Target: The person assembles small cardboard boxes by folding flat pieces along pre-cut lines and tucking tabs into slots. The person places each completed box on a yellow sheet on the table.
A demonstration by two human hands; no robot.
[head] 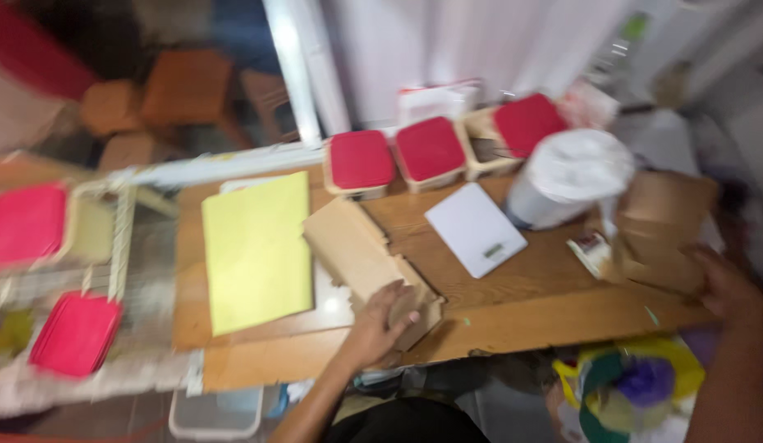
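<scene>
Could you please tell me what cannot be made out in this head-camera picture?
- Right hand: motion blur hides its grip on the brown paper bags.
- Scale: display too small and blurred.
- Left hand: covers the near end of the cardboard stack.
- Coloured bag: cut by the bottom edge.

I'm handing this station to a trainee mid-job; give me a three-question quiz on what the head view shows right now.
1. True or false: the left hand rests on the stack of brown paper bags.
2. What lies left of that stack? A) yellow sheet B) white scale
3. What does the right hand touch?

Key: 1 true; 2 A; 3 a brown paper bag near the white tub.
</scene>
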